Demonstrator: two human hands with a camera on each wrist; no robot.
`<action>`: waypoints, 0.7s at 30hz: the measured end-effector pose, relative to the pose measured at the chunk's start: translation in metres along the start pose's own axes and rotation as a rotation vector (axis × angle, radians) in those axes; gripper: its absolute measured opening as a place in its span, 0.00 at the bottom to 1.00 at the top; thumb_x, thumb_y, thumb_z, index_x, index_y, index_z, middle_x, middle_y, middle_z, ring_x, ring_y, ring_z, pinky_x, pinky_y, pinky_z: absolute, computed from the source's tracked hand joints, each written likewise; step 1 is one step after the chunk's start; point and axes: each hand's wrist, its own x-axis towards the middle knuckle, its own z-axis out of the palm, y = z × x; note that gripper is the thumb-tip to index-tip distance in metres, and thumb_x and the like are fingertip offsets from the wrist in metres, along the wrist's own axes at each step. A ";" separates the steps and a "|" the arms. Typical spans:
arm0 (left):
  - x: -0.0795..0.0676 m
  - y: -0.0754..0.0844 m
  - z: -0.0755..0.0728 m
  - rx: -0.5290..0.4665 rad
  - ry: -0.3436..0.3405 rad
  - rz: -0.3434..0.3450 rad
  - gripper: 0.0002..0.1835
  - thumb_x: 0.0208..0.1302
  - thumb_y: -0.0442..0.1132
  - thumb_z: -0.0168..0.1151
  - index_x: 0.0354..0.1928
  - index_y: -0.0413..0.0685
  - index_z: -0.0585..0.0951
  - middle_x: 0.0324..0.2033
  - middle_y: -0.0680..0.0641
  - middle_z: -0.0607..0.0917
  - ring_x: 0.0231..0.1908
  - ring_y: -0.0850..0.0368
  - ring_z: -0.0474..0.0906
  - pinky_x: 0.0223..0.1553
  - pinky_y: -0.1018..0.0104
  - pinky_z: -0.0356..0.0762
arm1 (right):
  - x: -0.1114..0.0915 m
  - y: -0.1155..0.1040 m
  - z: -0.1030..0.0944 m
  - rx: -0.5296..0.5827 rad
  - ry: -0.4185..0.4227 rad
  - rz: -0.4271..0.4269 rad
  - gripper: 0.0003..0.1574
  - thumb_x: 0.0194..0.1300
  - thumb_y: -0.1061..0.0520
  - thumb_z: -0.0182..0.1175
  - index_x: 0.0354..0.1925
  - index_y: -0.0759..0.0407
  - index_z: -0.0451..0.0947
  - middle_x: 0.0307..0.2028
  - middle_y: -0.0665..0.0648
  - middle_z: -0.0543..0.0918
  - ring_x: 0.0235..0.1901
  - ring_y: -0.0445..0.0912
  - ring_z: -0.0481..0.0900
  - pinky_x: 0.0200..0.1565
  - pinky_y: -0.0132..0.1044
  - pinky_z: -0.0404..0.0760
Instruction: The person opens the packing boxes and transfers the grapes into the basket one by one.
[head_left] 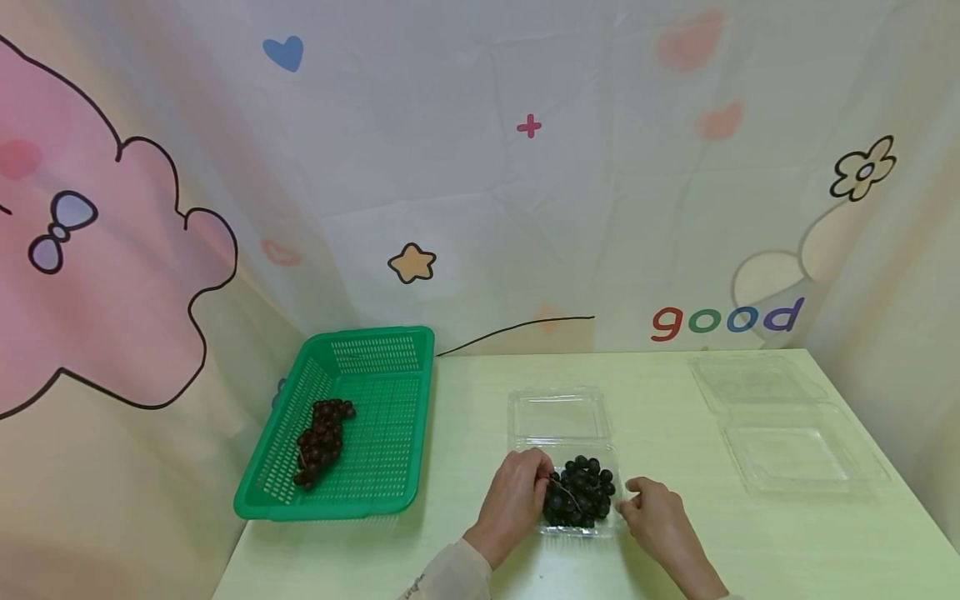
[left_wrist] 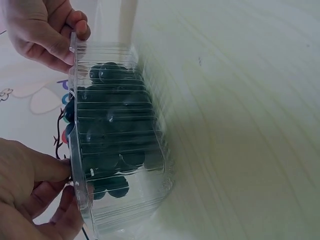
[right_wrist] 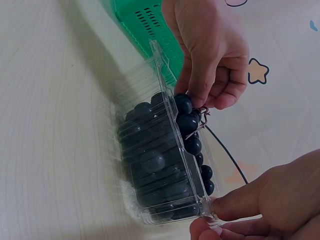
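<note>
A bunch of dark grapes lies in a clear plastic clamshell box, whose lid is folded back toward the wall. At the box's left side, my left hand pinches the bunch near its stem with thumb and fingers. My right hand grips the box's rim on the right, thumb over the edge, as the right wrist view shows. Through the ribbed wall in the left wrist view, the grapes fill most of the box, with some rising above the rim.
To the left stands a green plastic basket with a reddish-brown bunch of grapes inside. Another clear clamshell box, lid opened, lies at the table's right. A printed curtain hangs behind the pale table.
</note>
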 end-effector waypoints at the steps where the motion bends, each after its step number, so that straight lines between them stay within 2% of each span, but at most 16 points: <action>1: 0.000 0.000 0.000 -0.003 -0.002 -0.003 0.12 0.60 0.25 0.71 0.35 0.50 0.80 0.30 0.56 0.84 0.34 0.61 0.73 0.37 0.71 0.75 | 0.000 0.000 0.000 0.001 -0.001 0.003 0.19 0.63 0.67 0.66 0.48 0.82 0.77 0.26 0.54 0.84 0.25 0.46 0.78 0.28 0.40 0.77; 7: 0.001 0.000 0.001 -0.058 -0.005 -0.031 0.12 0.61 0.25 0.71 0.34 0.50 0.79 0.32 0.54 0.83 0.35 0.62 0.75 0.39 0.69 0.76 | 0.000 0.001 0.001 0.001 -0.004 0.001 0.20 0.63 0.66 0.67 0.48 0.82 0.77 0.25 0.53 0.84 0.24 0.45 0.77 0.28 0.40 0.77; 13: 0.001 0.000 0.002 -0.088 0.026 -0.029 0.12 0.60 0.24 0.72 0.35 0.47 0.80 0.33 0.55 0.81 0.36 0.63 0.76 0.39 0.70 0.77 | 0.001 0.001 0.001 0.003 -0.003 0.006 0.20 0.62 0.67 0.66 0.48 0.81 0.77 0.25 0.53 0.84 0.24 0.45 0.77 0.28 0.40 0.77; 19: 0.000 0.000 0.001 -0.167 -0.030 -0.055 0.12 0.62 0.22 0.70 0.42 0.43 0.81 0.40 0.50 0.80 0.39 0.62 0.78 0.41 0.74 0.79 | 0.000 0.002 0.000 -0.009 -0.011 -0.004 0.20 0.63 0.67 0.66 0.48 0.83 0.76 0.26 0.54 0.85 0.24 0.45 0.78 0.27 0.40 0.78; 21: -0.001 -0.001 0.001 -0.162 -0.036 -0.041 0.13 0.62 0.20 0.67 0.44 0.43 0.81 0.42 0.49 0.80 0.40 0.61 0.78 0.42 0.74 0.79 | 0.000 0.002 0.000 -0.011 -0.013 -0.004 0.20 0.63 0.67 0.66 0.48 0.83 0.76 0.26 0.54 0.85 0.24 0.45 0.78 0.27 0.40 0.78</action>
